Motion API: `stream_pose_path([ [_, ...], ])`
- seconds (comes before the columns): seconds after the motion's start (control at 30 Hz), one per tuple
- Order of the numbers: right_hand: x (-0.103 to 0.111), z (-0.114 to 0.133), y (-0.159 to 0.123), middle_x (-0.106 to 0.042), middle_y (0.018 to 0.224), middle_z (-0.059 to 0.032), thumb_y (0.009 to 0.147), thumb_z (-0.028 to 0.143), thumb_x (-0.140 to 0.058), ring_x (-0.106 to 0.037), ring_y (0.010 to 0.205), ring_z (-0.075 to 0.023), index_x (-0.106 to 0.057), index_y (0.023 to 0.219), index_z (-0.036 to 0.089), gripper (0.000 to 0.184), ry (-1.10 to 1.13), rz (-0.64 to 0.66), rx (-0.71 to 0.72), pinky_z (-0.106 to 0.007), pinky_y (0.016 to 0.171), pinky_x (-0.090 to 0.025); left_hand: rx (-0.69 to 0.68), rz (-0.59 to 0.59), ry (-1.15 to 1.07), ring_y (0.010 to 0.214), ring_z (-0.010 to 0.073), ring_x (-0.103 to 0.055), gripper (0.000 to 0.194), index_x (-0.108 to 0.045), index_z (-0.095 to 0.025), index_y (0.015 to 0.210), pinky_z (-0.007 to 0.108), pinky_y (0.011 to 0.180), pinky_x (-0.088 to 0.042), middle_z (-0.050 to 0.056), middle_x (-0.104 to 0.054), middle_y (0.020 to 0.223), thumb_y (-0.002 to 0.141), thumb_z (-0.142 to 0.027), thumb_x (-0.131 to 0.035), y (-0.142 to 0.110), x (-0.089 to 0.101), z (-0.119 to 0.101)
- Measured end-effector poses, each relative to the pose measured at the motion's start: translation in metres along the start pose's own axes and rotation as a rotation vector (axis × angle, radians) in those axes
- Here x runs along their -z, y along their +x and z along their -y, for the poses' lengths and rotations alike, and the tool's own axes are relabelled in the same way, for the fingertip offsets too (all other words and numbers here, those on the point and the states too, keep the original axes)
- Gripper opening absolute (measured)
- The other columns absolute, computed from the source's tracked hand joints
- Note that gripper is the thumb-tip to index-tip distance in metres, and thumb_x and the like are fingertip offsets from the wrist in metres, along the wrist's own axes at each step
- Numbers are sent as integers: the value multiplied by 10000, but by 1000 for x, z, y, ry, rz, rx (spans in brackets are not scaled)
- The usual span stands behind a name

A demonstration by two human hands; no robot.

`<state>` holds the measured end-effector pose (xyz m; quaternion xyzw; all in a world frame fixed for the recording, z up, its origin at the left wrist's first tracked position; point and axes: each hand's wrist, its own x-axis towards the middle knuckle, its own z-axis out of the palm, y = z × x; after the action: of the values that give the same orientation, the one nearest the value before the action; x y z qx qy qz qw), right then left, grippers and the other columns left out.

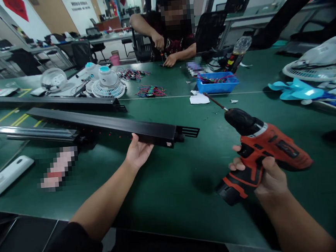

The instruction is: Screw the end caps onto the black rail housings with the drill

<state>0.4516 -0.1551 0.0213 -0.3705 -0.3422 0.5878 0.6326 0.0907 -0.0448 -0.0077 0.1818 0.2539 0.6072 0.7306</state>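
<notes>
My left hand (pixel 139 151) grips the lower side of a long black rectangular bar (pixel 106 123), close to its right end. That end carries a slotted black bracket (pixel 190 132) and a round black knob. My thumb lies on the near face, and the other fingers are underneath, partly hidden. In my right hand (pixel 272 176) is a red and black cordless drill (pixel 270 145), held by its handle above the table. Its long bit (pixel 215 101) points away from me and to the left, apart from the bar.
Across the green table (pixel 175 187) a co-worker (pixel 169 36) handles a small tool. Behind the held bar lies another black bar (pixel 52 102). Fan parts (pixel 108 84), wire bundles (pixel 151 90), a blue bin (pixel 217 84) and a bottle (pixel 236 54) stand farther back. Blue fan blades (pixel 296 90) lie right.
</notes>
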Motion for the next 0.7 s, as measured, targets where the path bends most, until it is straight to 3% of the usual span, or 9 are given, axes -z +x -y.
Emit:
stream_pose_path([
  [0.1, -1, 2, -1, -647, 585, -12, 635, 704, -977, -531, 478, -170, -858, 934, 243, 562, -28, -3, -16, -336, 479, -581, 49, 45, 5, 1343, 313, -700, 706, -666, -166, 1476, 383, 1099, -594, 144, -782, 1349, 976, -659, -738, 0, 0, 0],
  [0.3, -11, 5, -8, -707, 771, -45, 556, 745, -993, -368, 468, -91, -862, 915, 206, 661, 50, -55, -78, -276, 421, -542, 83, 101, 14, 1439, 360, -636, 867, -587, -161, 1557, 456, 1164, -566, 173, -734, 1444, 946, -768, -693, -5, -6, 0],
  [0.4, -16, 5, -12, -735, 848, -73, 629, 726, -962, -318, 462, -89, -858, 928, 207, 608, 102, -93, -96, -286, 390, -516, 68, 72, 18, 1430, 340, -647, 828, -619, -174, 1522, 427, 1146, -581, 164, -740, 1439, 964, -784, -650, -6, -9, 0],
  [0.53, -22, 7, -12, -739, 801, -90, 701, 693, -917, -350, 469, -122, -868, 947, 203, 551, 82, -83, -109, -323, 381, -494, 47, 8, 11, 1380, 346, -675, 863, -644, -171, 1499, 434, 1097, -607, 167, -766, 1379, 950, -836, -605, -7, -13, 6],
  [0.6, -29, 12, -12, -717, 744, -74, 716, 618, -919, -333, 466, -125, -866, 960, 204, 484, 84, -48, -90, -320, 376, -478, 50, -37, -3, 1348, 353, -690, 877, -659, -189, 1484, 456, 1075, -616, 162, -773, 1362, 939, -870, -570, -8, -17, 11],
  [0.7, -45, 23, -16, -570, 583, 3, 691, 538, -945, -281, 460, -117, -844, 993, 209, 458, 131, 57, -131, -287, 379, -470, 52, -128, -63, 1334, 337, -694, 859, -680, -212, 1450, 451, 1063, -618, 153, -758, 1401, 955, -888, -495, -10, -26, 19],
])
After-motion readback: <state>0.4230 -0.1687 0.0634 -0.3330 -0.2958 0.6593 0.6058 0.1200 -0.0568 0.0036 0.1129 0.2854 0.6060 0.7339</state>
